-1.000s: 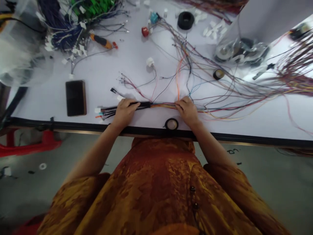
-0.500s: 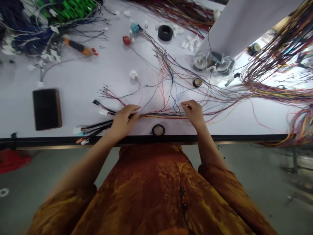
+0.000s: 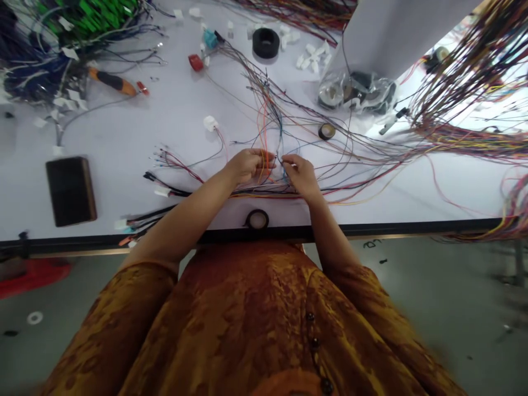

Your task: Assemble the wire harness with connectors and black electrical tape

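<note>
My left hand (image 3: pixel 247 166) is over the middle of the wire bundle (image 3: pixel 264 193), its thumb and fingertips closed around thin wires. Orange wires (image 3: pixel 265 118) run down past these fingers. Just to the right, my right hand (image 3: pixel 301 173) pinches a thin dark wire (image 3: pixel 279 158) between thumb and forefinger. The two sets of fingertips are close together but apart. Black-sleeved ends (image 3: pixel 150 215) of the bundle lie to the left, and a roll of black tape (image 3: pixel 258 219) lies below the hands.
A dark phone-like slab (image 3: pixel 71 191) lies at the left, below an orange-handled tool (image 3: pixel 111 81). Blue and red connectors (image 3: pixel 195 62), a white connector (image 3: pixel 210 123) and a black ring (image 3: pixel 265 43) lie beyond the hands. Loose wires (image 3: pixel 466 140) spread at the right, near a bag of tape rolls (image 3: pixel 357 93).
My left hand has left the left part of the bundle and moved right and up to the thin wires. My right hand has shifted left and slightly up, bringing the hands close together.
</note>
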The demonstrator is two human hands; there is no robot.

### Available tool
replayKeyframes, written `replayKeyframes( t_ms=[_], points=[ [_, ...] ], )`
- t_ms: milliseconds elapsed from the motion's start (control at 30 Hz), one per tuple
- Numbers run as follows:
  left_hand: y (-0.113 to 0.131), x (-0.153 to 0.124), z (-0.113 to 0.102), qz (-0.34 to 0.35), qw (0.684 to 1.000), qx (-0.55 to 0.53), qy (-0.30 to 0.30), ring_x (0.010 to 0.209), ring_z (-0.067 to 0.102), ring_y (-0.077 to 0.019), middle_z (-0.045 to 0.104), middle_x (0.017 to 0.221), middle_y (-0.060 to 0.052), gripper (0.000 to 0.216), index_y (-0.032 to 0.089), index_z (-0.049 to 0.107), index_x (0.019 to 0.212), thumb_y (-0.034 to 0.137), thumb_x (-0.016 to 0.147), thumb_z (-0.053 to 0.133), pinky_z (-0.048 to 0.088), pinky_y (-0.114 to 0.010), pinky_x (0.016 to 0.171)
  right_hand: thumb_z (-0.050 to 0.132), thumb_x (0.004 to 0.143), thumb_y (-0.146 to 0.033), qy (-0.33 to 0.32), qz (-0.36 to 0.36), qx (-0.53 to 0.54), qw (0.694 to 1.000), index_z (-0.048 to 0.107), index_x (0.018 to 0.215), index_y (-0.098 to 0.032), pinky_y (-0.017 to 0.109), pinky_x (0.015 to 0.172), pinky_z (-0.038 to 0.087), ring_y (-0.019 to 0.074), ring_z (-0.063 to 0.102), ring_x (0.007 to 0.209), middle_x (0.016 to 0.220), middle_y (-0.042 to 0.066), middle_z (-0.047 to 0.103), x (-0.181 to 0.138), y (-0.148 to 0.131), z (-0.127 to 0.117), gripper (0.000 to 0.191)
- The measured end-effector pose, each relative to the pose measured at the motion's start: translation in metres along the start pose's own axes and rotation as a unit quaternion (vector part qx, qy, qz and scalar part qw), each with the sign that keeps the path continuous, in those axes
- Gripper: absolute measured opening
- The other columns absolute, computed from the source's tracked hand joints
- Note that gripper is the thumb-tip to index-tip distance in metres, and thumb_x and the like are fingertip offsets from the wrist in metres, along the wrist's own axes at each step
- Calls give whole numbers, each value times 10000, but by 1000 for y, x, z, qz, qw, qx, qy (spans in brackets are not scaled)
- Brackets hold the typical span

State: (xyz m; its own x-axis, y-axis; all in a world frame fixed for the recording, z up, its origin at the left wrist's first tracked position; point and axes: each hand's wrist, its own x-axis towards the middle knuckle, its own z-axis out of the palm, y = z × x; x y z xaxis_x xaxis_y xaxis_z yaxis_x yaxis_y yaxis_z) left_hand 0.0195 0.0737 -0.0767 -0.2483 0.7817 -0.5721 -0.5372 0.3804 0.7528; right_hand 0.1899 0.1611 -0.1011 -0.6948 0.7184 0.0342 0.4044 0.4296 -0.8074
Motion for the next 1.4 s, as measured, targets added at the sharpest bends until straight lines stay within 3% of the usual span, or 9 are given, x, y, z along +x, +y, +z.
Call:
replayKeyframes(
  t_ms=[167,267,533,767,967,1033,1133,1233,1400],
  points=[
    [3,12,5,-1,999,-6,-37,626,691,-112,756,896,-73,230,149,712,868,-23,723,665,536,-202,521,492,963,-320,-7,-105,-36,994,699,855,-193,323,862,502,184,633,897,929,76,694,-8,-6,8,266],
    [5,16,7,0,999,3,-51,530,615,-80,711,761,-20,276,170,691,946,-31,760,654,525,-218,540,486,952,-315,19,-111,-25,993,675,882,-190,330,843,502,185,616,861,914,76,678,-11,-5,10,237],
    [3,25,16,103,986,106,73,473,537,-91,550,571,39,193,159,594,721,-21,783,626,566,-302,600,478,792,-198,59,-41,-8,997,581,1042,-194,298,651,476,131,516,618,972,57,668,-9,4,13,270],
    [8,19,14,70,991,63,-91,667,652,-98,674,751,-23,241,136,701,817,-78,786,595,543,-292,767,472,758,-193,60,-4,73,995,472,1118,-213,251,561,436,110,538,592,917,20,653,-10,15,15,360],
    [2,39,21,87,986,130,-56,559,568,-100,681,745,-45,180,148,703,811,16,832,582,502,-297,667,418,762,-144,76,1,78,994,393,1271,-246,241,500,420,81,440,524,999,19,584,-13,9,14,520],
    [-4,35,14,153,958,243,3,592,566,-143,622,653,-34,159,171,673,734,93,849,596,496,-317,673,400,760,-126,112,22,68,991,399,1283,-244,249,499,425,81,420,513,1026,31,582,-15,10,16,536],
    [-13,9,-8,256,860,434,82,797,631,-228,601,677,-59,201,196,597,641,156,835,630,504,-360,817,385,788,-130,138,29,14,990,473,1278,-216,265,544,445,105,473,582,1062,63,588,-14,15,21,506],
    [-16,-27,-26,237,791,559,76,909,653,-271,649,841,-101,135,184,653,763,206,889,608,492,-394,876,417,852,-182,129,4,-44,991,545,1287,-205,282,633,489,159,567,783,1118,94,596,-12,19,20,454],
    [-12,-57,-27,171,715,677,30,1019,664,-266,655,1152,-131,263,156,673,1136,218,1004,455,496,-381,863,551,909,-286,243,-19,-43,969,622,1235,-206,303,695,523,147,562,806,1151,100,594,-17,-1,-3,343]
  ],
)
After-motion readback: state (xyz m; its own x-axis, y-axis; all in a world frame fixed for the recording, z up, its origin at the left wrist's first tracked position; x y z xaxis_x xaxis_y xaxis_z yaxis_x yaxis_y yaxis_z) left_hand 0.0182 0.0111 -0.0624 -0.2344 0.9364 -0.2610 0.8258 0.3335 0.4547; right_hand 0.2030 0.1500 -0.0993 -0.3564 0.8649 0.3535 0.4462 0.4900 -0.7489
